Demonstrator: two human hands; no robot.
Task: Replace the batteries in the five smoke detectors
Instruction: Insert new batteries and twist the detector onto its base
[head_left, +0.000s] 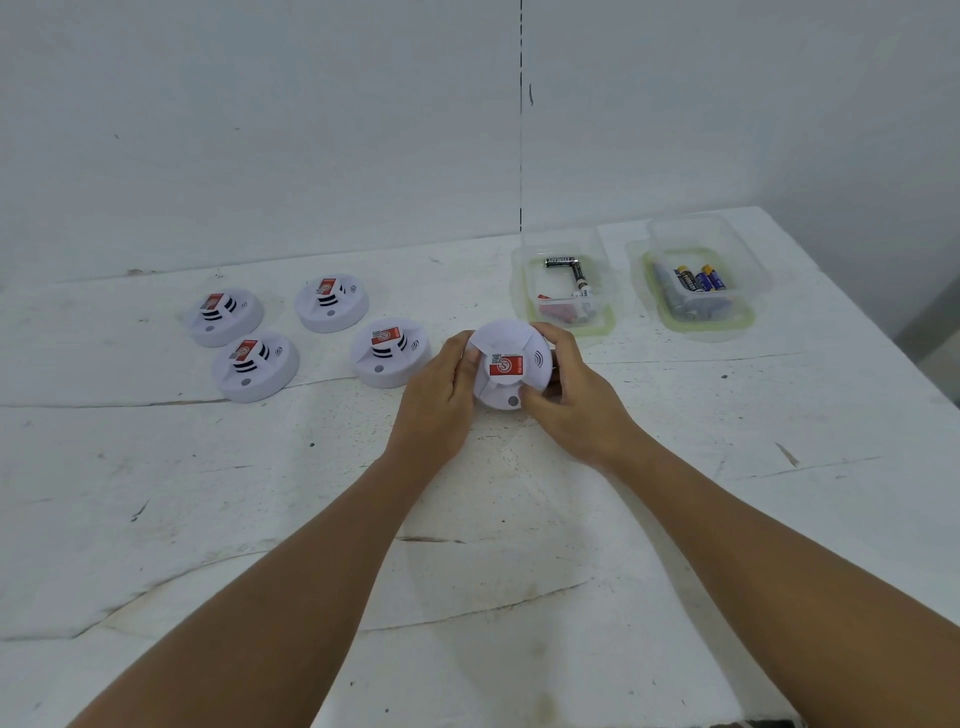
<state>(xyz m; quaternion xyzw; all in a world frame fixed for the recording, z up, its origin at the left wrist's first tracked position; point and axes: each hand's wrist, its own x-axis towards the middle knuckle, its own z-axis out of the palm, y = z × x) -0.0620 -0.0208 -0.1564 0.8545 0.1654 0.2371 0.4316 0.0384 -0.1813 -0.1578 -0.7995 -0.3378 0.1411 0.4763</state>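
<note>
A white round smoke detector (509, 364) with a red label is held above the table, its face tilted toward me. My left hand (436, 400) grips its left rim. My right hand (571, 395) grips its right rim, fingers curled around the edge. Several more white detectors lie on the table to the left: one close by (390, 352), one at the back (331, 303), one at the far left (224, 316) and one in front of it (254, 366). A clear container (566, 291) holds black batteries. A second clear container (696, 283) holds blue and yellow batteries.
The white table (467, 545) is scuffed and cracked; its right edge runs down at the far right. A pale wall stands behind it. Both battery containers sit at the back right, just beyond my hands.
</note>
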